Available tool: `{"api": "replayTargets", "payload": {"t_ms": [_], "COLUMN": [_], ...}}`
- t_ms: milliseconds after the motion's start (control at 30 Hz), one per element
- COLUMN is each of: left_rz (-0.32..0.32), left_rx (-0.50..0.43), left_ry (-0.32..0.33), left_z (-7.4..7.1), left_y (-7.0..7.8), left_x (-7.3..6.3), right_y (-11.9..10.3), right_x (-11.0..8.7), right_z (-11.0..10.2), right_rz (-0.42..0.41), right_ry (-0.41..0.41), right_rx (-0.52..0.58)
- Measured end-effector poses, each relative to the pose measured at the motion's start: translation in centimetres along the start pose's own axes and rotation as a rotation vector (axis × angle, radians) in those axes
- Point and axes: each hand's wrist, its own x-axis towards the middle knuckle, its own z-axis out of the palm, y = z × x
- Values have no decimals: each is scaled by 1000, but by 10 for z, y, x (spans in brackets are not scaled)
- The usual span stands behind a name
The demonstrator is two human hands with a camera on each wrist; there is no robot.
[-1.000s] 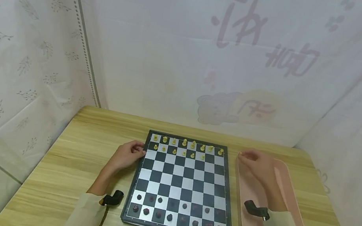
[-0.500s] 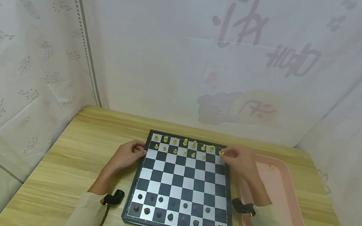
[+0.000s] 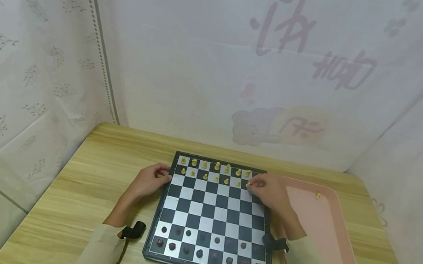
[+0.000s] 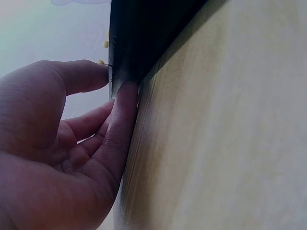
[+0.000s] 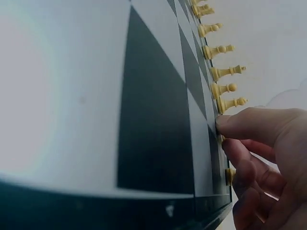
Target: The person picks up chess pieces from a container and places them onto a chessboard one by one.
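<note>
A black-and-white chessboard (image 3: 209,199) lies on the table, yellow pieces along its far two rows and dark red pieces along its near two. My right hand (image 3: 272,192) pinches a yellow pawn (image 3: 248,184) between thumb and forefinger at the right part of the second far row. In the right wrist view the fingers mostly cover that pawn (image 5: 221,139), and its base is right at the board. At the board's left edge, my left hand (image 3: 149,181) holds the rim; the left wrist view shows thumb (image 4: 86,75) above and a finger (image 4: 124,108) low against the side.
A pink tray (image 3: 343,247) stands right of the board, partly under the right forearm, with one yellow pawn (image 3: 318,196) near its far end. The wooden table (image 3: 93,187) ends at a pale printed curtain (image 3: 187,76) behind.
My right hand has gone left from the tray's far end, carrying a yellow pawn to the second far row. A pawn in the tray came into view. The left hand has stayed put.
</note>
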Motion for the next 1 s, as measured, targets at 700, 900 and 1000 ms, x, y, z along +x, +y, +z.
{"api": "replayTargets", "payload": {"t_ms": [700, 900, 1000], "left_rz": [1, 1, -2], "left_rx": [-10, -8, -8], "left_ry": [2, 1, 0], "left_z": [-1, -1, 0], "left_y": [0, 0, 1], "left_x": [-2, -1, -1], "right_y": [64, 101, 116], "right_x": [-25, -38, -45], "right_z": [-64, -84, -89], "right_rz": [50, 83, 114], "right_ry": [148, 228, 253], "right_rx": [49, -43, -43]}}
